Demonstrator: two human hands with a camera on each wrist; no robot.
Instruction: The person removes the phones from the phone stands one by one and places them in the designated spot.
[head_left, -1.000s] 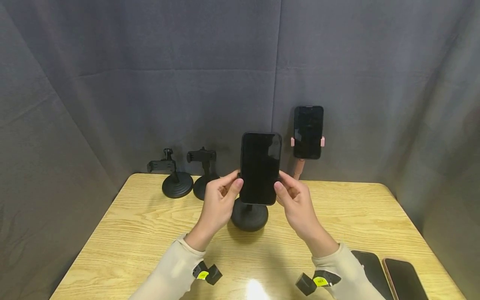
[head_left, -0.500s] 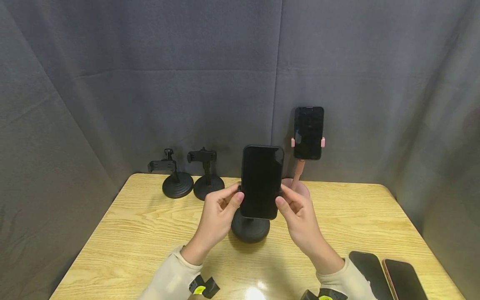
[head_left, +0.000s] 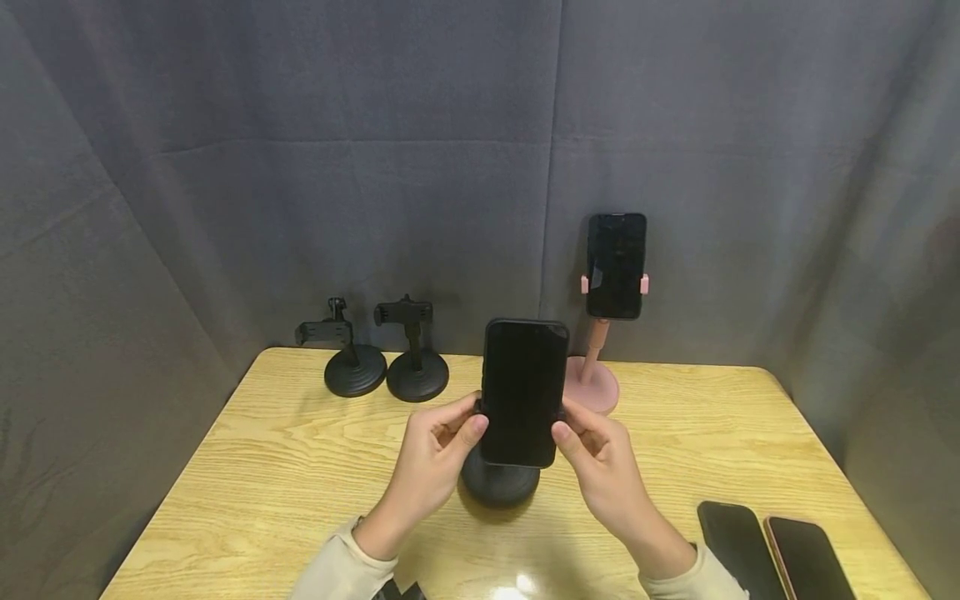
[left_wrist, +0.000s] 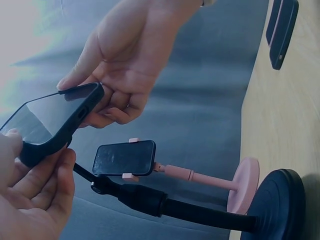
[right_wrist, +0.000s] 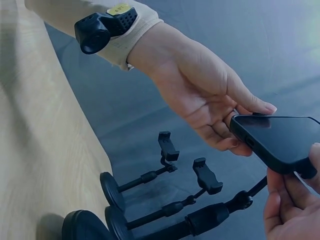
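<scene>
We see a glossy, glass-like phone screen (head_left: 523,392), a matt, plastic-looking black stand (left_wrist: 145,199), a smooth, plastic-looking pink stand (left_wrist: 200,179), a wood-grained counter (head_left: 300,475) with a sheen, and dull grey cloth curtain (head_left: 337,192).

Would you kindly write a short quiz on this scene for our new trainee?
1. How many phones lie flat on the table?
2. True or false: the pink stand holds no phone.
3. Which edges of the central phone do the left hand and right hand grip: A, top and bottom; B, both long sides; C, top only?

Key: 1. Two, at front right. 2. False; the pink stand clamps an upright phone. 3. B.
</scene>
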